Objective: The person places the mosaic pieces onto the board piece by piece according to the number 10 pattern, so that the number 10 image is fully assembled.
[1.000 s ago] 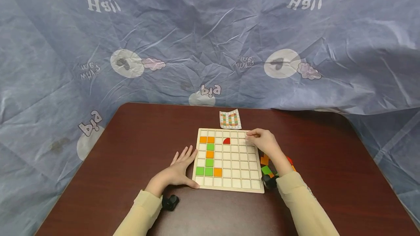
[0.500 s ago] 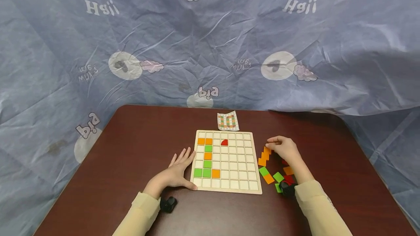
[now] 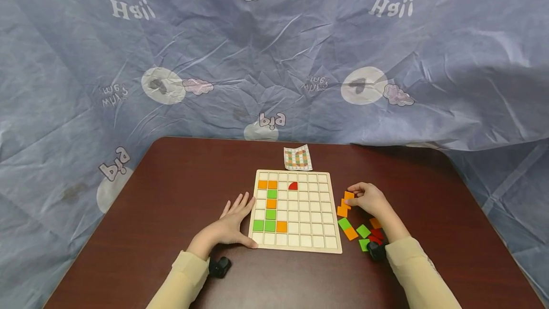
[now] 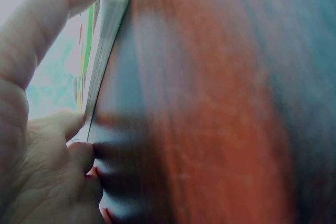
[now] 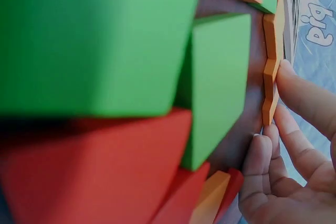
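My left hand [image 3: 232, 226] spread wide along the board [image 3: 296, 250]'s left edge, my right hand [image 3: 371, 199] pinched an orange tile [image 3: 349, 195] beyond its right edge, where a light grip seemed wisest.

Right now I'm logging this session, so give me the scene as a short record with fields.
Left hand: spread against the left side of the board
Right hand: thumb and fingertip on the loose orange squares
Board: holds four green tiles, four orange tiles, one red quarter-circle
Card: beyond the board
Other pieces: green, orange and red, right of the board
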### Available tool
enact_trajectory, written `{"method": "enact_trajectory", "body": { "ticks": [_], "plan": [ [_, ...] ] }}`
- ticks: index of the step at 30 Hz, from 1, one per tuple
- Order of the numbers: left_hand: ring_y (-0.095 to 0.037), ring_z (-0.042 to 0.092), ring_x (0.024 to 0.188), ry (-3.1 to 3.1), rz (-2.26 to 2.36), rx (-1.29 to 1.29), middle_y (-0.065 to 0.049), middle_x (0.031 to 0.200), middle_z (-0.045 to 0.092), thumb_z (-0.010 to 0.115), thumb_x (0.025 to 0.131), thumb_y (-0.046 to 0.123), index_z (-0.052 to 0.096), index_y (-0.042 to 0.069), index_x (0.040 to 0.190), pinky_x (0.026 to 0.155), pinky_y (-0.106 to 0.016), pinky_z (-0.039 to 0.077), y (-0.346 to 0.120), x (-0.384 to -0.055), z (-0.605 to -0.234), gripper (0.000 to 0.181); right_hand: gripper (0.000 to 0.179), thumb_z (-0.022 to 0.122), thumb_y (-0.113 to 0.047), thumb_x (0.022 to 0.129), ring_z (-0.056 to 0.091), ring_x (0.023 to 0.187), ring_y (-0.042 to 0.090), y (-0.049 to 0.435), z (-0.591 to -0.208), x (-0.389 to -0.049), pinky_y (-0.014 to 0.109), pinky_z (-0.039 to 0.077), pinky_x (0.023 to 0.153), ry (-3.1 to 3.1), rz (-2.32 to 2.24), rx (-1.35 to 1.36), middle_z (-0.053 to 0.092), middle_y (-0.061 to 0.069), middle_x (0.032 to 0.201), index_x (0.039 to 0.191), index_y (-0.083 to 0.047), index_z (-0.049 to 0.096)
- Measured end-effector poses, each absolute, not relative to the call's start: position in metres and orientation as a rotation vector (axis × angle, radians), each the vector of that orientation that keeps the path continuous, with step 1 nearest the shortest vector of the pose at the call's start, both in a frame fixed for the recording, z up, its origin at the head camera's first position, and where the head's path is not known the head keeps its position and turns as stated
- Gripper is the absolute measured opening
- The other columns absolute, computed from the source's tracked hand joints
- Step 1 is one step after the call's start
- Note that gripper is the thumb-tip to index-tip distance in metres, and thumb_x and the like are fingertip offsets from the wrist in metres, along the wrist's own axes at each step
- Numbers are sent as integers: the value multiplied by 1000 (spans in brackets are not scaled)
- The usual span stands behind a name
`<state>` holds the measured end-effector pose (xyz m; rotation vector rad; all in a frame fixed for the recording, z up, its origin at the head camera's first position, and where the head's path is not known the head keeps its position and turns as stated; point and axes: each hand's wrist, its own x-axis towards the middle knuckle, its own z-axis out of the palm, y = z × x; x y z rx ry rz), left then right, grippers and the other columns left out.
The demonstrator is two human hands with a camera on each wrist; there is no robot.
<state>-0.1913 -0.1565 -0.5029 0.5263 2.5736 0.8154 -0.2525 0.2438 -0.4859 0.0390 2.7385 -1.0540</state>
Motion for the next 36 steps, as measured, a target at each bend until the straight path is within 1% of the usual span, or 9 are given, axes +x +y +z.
{"method": "enact_trajectory", "body": {
  "ticks": [8,15,22,27,30,34,36],
  "plan": [
    [-34,-6,154,2566,836,531,-15,166,-2,88,69,42,10,9,159,121,-59,-5,-156,-192,-502,123,37,76,-12,85,53,90,29,244,-485,-254,34,47,77,2724,-1071,90,59,20,104,114,7,62],
    [-33,-6,154,2570,834,529,-15,166,-2,88,69,41,11,9,159,121,-59,-5,-156,-192,-502,123,40,75,-16,87,51,89,27,244,-484,-254,33,44,73,2701,-1063,129,56,17,101,117,6,60],
    [-34,-6,154,2569,847,534,-16,166,-2,88,70,40,11,8,159,121,-59,-4,-156,-192,-502,123,39,75,-18,87,50,84,26,245,-483,-254,30,41,68,2688,-1052,129,55,14,96,114,6,60],
    [-34,-6,154,2565,844,538,-17,166,-2,88,70,40,11,8,159,121,-59,-4,-155,-192,-501,123,33,73,-19,88,56,82,25,247,-483,-254,31,45,69,2701,-1035,120,63,16,95,108,5,62],
    [-34,-6,154,2564,840,534,-16,166,-2,88,70,40,11,8,159,122,-59,-4,-155,-192,-500,123,29,72,-19,89,56,82,25,248,-483,-254,30,45,67,2727,-1029,108,64,17,95,105,5,62],
    [-34,-6,154,2562,832,532,-15,166,-3,88,70,41,10,9,159,122,-58,-5,-156,-191,-499,123,29,68,-20,92,56,83,27,249,-483,-253,29,44,66,2760,-1064,120,64,19,98,107,4,62],
    [-34,-7,154,2562,832,532,-15,166,-3,88,70,41,10,9,159,122,-58,-5,-156,-191,-499,123,31,67,-21,93,58,85,27,246,-483,-252,30,45,68,2773,-1105,129,64,21,101,110,4,62]
  ]
}}
